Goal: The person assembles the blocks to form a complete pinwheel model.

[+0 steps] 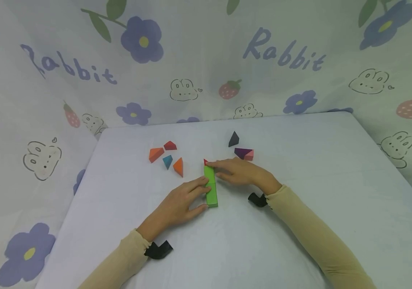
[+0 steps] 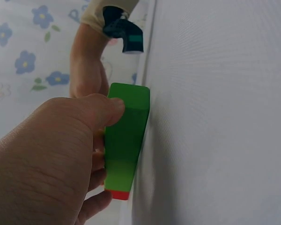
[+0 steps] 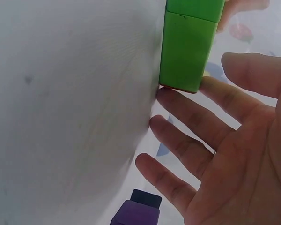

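Observation:
Two green blocks [image 1: 211, 194] lie end to end in a row on the table. A small red piece [image 1: 205, 161] sits against the far end of the row, partly hidden by fingers. My left hand [image 1: 180, 202] lies along the row's left side, fingertips touching the green blocks and thumb by the near end. In the left wrist view the thumb rests against the green block [image 2: 125, 136]. My right hand [image 1: 243, 172] reaches in from the right, its index fingertip at the red piece. Its fingers are spread and fairly straight in the right wrist view, at the end of the green block [image 3: 186, 51].
Left of the row lie orange pieces [image 1: 178, 166], a blue piece [image 1: 168, 161] and a red piece [image 1: 170, 145]. Beyond the right hand are a black piece [image 1: 233, 139] and a purple piece [image 1: 243, 152] touching a pink one [image 1: 249, 155]. A patterned cloth [image 1: 206, 60] hangs behind the table.

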